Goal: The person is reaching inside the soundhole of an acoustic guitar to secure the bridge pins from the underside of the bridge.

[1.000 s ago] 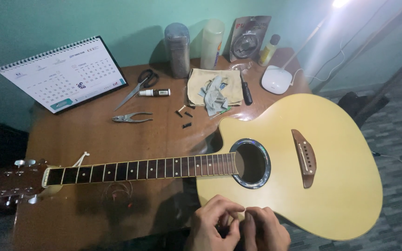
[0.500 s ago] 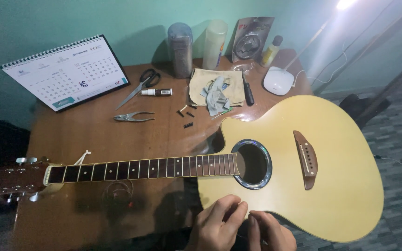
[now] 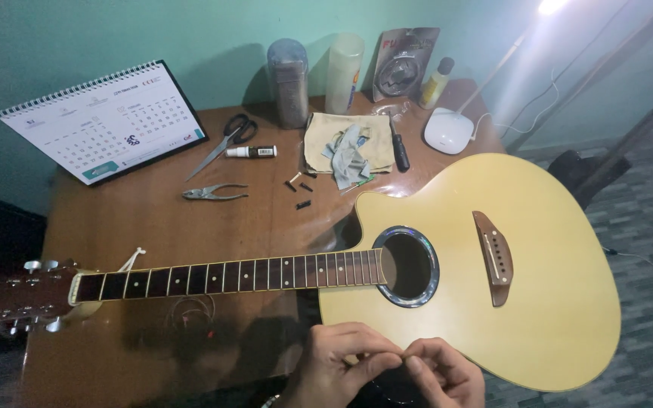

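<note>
An acoustic guitar lies flat across the wooden table (image 3: 137, 227), its pale body (image 3: 538, 302) to the right and its headstock (image 3: 28, 295) to the left. I see no strings over the fretboard (image 3: 251, 273) or the sound hole (image 3: 408, 266). At the bottom edge, just in front of the guitar body, my left hand (image 3: 341, 366) and my right hand (image 3: 444, 374) meet fingertip to fingertip. They pinch something small and thin that I cannot make out.
Behind the neck lie pliers (image 3: 213, 193), scissors (image 3: 228, 136), a small tube (image 3: 252, 152), loose black pins (image 3: 300, 189), a cloth (image 3: 345, 143) and a screwdriver (image 3: 400, 147). A desk calendar (image 3: 103, 121), two tall containers (image 3: 289, 83), a packet (image 3: 406, 64) and a white lamp base (image 3: 447, 130) stand at the back. Coiled wire (image 3: 190, 310) lies below the neck.
Both hands stay together at the guitar's near edge; the fingers have shifted slightly around the small thing. The view has drifted a little.
</note>
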